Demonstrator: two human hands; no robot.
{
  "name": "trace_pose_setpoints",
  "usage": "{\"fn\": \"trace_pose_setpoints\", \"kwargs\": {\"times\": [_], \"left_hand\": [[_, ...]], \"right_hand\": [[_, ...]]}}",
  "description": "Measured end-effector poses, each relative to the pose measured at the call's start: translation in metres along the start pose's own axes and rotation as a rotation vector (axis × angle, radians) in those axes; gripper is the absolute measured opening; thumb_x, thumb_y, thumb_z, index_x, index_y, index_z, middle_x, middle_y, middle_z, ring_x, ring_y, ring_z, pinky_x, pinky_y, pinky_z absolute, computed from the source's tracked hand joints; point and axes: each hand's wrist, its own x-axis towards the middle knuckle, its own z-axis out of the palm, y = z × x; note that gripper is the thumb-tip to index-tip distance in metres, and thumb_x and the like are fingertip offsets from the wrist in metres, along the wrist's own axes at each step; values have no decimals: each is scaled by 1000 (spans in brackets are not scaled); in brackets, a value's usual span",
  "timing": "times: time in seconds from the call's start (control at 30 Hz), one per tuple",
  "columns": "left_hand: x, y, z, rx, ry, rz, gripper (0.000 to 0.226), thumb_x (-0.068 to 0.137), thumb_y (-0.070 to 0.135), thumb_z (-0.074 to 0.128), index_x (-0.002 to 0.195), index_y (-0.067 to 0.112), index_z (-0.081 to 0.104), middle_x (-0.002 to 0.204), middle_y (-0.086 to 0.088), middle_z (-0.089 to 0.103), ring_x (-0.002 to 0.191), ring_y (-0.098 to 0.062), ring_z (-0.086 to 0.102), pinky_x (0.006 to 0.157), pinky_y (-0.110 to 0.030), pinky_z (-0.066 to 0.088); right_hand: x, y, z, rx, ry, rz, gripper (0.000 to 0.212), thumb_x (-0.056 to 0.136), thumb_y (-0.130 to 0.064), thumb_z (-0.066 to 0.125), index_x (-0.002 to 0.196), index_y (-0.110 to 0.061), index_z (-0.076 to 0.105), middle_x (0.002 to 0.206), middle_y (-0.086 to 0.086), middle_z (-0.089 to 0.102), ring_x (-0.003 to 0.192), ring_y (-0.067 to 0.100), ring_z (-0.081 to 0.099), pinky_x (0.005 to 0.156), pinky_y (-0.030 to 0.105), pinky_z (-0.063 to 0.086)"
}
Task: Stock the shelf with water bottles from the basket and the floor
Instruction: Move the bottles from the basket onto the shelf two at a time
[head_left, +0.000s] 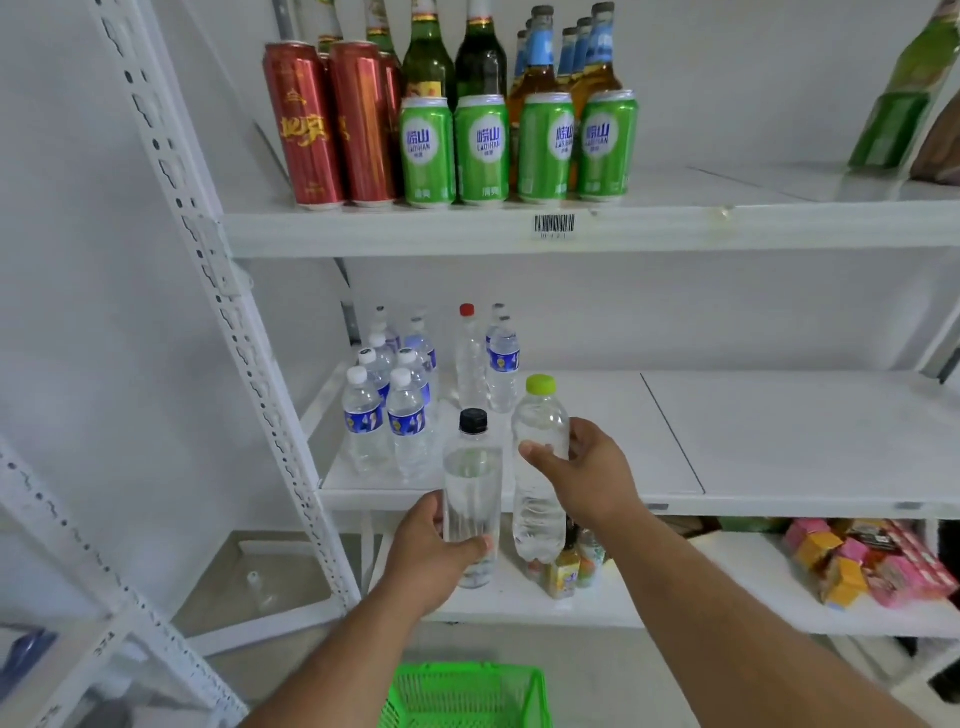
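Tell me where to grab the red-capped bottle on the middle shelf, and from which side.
Grip the red-capped bottle on its upper body just under the cap, coming from the front and slightly left. It stands upright, a blue-labelled bottle stands close against its right, and the left cluster sits further off. Both hands are full: left hand holds the black-capped bottle, right hand the green-capped one.

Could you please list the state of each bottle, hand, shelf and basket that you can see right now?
Left hand: grips the black-capped bottle.
Black-capped bottle: capped, upright, held before the shelf.
Right hand: grips the green-capped bottle.
Green-capped bottle: capped, upright, held up.
Blue-label bottles: standing, capped, on the middle shelf.
Red-capped bottle: standing behind them.
Middle shelf: right part bare.
Green basket: on the floor, contents hidden.
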Motion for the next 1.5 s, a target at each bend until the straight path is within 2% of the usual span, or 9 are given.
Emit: {"fn": "trace_pose_setpoints", "kwargs": {"times": [0.1,0.27,0.5,0.63,0.73,0.93,1.2,1.4,1.5], "left_hand": [[8,2,8,-5,5,-11,45,66,12,86,102,27,61,98,4,74,92,-11,69,83,-31,55],[35,3,10,21,14,-32,49,64,23,86,104,33,59,98,8,73,94,-10,68,82,-32,56],[85,4,3,-47,14,-55,50,66,25,87,101,40,54,99,15,65,87,2,61,40,-7,44],[114,-1,-2,-47,-11,-35,49,68,25,86,101,40,53,94,24,62,77,22,55,51,-4,42],[129,-3,-3,-35,-23,-25,52,67,28,86,105,40,52,98,25,60,86,17,52,62,-6,37],[158,-8,4,6,-33,-26,55,66,34,86,105,44,48,96,27,57,86,13,50,62,-7,36],[193,-17,21,3,-6,-59,54,67,31,86,104,43,49,95,26,60,85,14,52,62,-8,38],[227,-21,42,41,41,-90,66,64,31,85,121,32,51,112,12,61,106,-9,57,89,-30,50],[245,-22,50,22,60,-104,67,66,28,85,123,32,49,115,11,60,106,-9,55,89,-30,49]], "right_hand": [[13,1,-4,-6,2,0,37,76,-47,78,105,-30,62,94,-15,71,85,-1,67,68,18,48],[39,0,3,-24,29,9,26,75,-48,78,89,-40,58,87,-21,68,77,-9,63,60,12,42],[76,-4,23,-61,68,17,25,76,-50,77,91,-39,61,87,-17,70,79,-2,65,60,17,45],[98,-3,35,-67,114,27,27,76,-48,77,98,-36,65,87,-19,69,78,-6,63,60,15,41],[111,-1,41,-86,145,34,24,76,-47,78,94,-35,66,79,-19,68,69,-7,61,57,16,39],[138,11,51,-102,141,42,27,76,-47,78,95,-30,68,76,-15,68,65,-4,60,57,16,39],[178,35,55,-112,104,65,30,76,-46,78,101,-32,67,90,-15,71,85,2,65,66,22,46],[210,51,59,-117,76,71,18,75,-47,77,85,-44,62,81,-27,68,79,-12,61,62,18,42],[226,61,63,-99,52,71,18,75,-45,78,86,-44,64,84,-28,68,82,-15,58,66,17,42]]}}
